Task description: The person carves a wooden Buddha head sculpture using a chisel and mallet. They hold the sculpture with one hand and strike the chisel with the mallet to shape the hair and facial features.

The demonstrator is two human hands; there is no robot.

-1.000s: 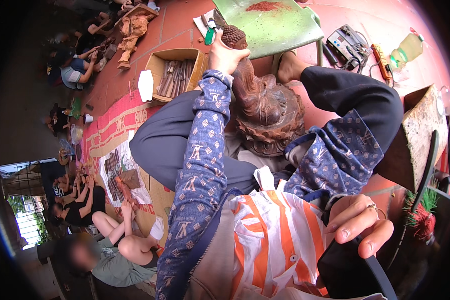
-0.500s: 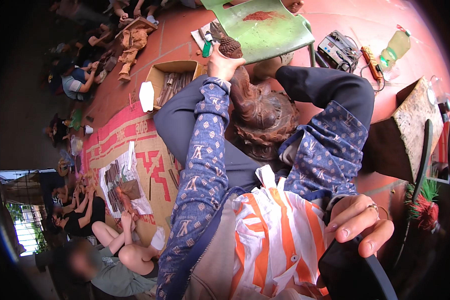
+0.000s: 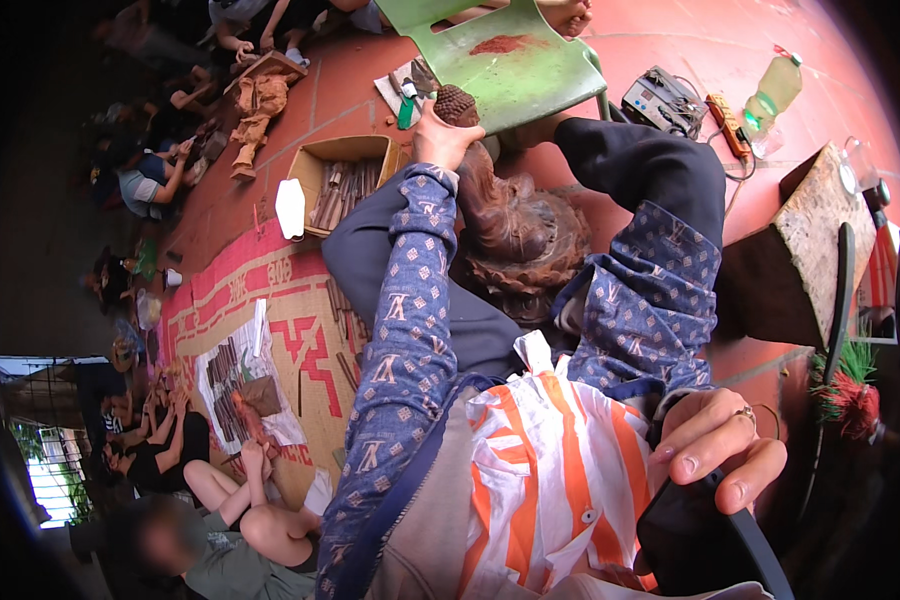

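A dark brown carved wooden statue [image 3: 525, 225], with a knobbly curled-hair head and a tiered base, leans between my knees. My left hand [image 3: 444, 142] is closed round its neck just below the head, thumb toward the right; some of the fingers are hidden behind it. Close to the camera at the lower right, my right hand [image 3: 718, 440] has its fingers bent over a black device with a curved band [image 3: 705, 535]. What exactly the device is cannot be made out. A ring sits on one finger of that hand.
Beyond the statue stands a green plastic chair [image 3: 510, 85] with reddish dust on it. A box of carving tools [image 3: 345, 180] lies left of my knee. At right are a control box [image 3: 663, 102], power strip [image 3: 730, 125], bottle [image 3: 775, 90] and wooden block [image 3: 800, 250]. Several people sit left.
The whole view has shifted a little, so the chair, bottle and block appear slightly further left. Both hands keep their holds, and the statue stays between my knees.
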